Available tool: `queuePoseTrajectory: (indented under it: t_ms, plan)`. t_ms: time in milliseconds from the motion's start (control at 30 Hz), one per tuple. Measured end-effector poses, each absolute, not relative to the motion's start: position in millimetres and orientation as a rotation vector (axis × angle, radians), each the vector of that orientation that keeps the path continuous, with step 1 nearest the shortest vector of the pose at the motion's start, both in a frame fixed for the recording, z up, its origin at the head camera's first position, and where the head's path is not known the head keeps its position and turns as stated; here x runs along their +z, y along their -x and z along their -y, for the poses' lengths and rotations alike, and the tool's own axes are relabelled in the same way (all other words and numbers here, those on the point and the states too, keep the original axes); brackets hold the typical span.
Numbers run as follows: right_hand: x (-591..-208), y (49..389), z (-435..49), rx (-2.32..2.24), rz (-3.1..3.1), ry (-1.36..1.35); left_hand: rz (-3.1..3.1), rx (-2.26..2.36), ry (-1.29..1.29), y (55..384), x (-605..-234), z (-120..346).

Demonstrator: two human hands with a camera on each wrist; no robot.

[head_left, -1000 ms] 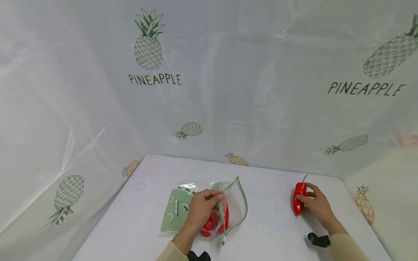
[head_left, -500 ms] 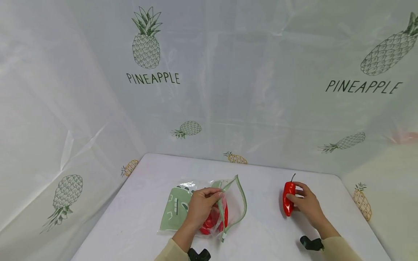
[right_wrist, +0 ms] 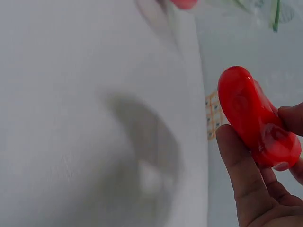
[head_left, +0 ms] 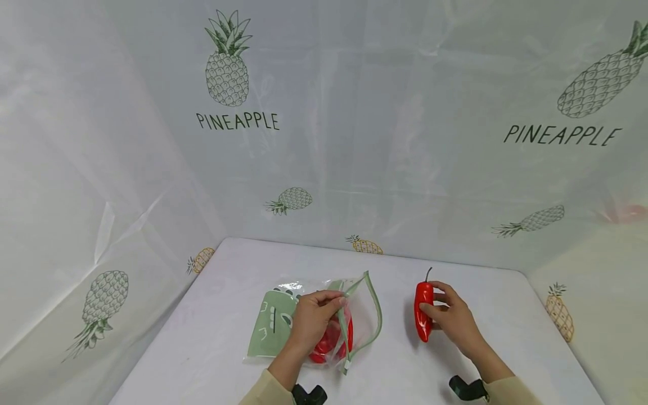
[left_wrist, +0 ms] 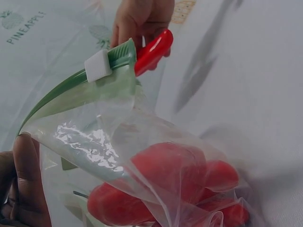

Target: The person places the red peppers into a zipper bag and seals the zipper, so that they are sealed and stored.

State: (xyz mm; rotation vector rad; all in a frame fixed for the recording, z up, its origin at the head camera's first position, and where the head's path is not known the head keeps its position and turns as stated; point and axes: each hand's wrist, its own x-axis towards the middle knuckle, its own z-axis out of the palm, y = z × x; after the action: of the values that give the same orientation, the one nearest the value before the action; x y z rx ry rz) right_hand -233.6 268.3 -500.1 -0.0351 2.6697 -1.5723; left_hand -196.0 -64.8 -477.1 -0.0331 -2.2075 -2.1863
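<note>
A glossy red chili pepper [head_left: 423, 310] with a thin dark stem stands roughly upright in my right hand [head_left: 453, 318], held between thumb and fingers. In the right wrist view the pepper [right_wrist: 251, 113] is tilted over the tabletop. My left hand [head_left: 311, 320] pinches the green-edged mouth of a clear zip bag [head_left: 275, 326], which gapes toward the right. Several red peppers [left_wrist: 170, 165] lie inside the bag, seen through its plastic in the left wrist view. A white slider [left_wrist: 98, 65] sits on the bag's green zip strip. The left palm is hidden in the head view.
The white table [head_left: 395, 360] is backed by a pale curtain [head_left: 379, 140] printed with pineapples. Black wrist mounts [head_left: 310, 395] show below the hands. Between the bag's mouth and the right hand lies a stretch of bare tabletop.
My right hand has carried the red chili pepper leftward from the table's right side, closer to the bag. The left hand keeps its pinch on the bag's edge.
</note>
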Motion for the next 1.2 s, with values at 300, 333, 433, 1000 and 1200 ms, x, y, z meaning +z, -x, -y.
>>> queuePoseTrajectory:
  t_ms: [300,333,433,1000,1200]
  plan:
    - [-485.5,217.1,-231.0,-1.613,-2.63,0.105,2.197,-2.188,0.04,196.1,-477.8,65.5]
    - [-483.7,215.1,-226.9,-1.622,-2.618,0.111,2.196,-2.188,0.04,196.1,-477.8,65.6]
    - [-479.1,208.6,-214.6,-1.64,-2.578,0.136,2.195,-2.189,0.037,196.1,-477.9,65.9]
    - [-465.9,194.5,-167.3,-1.61,-2.428,0.276,2.242,-2.113,0.058,190.8,-473.9,64.4]
    - [-464.1,197.1,-154.4,-1.568,-2.368,0.307,2.274,-2.098,0.098,188.1,-474.5,62.4]
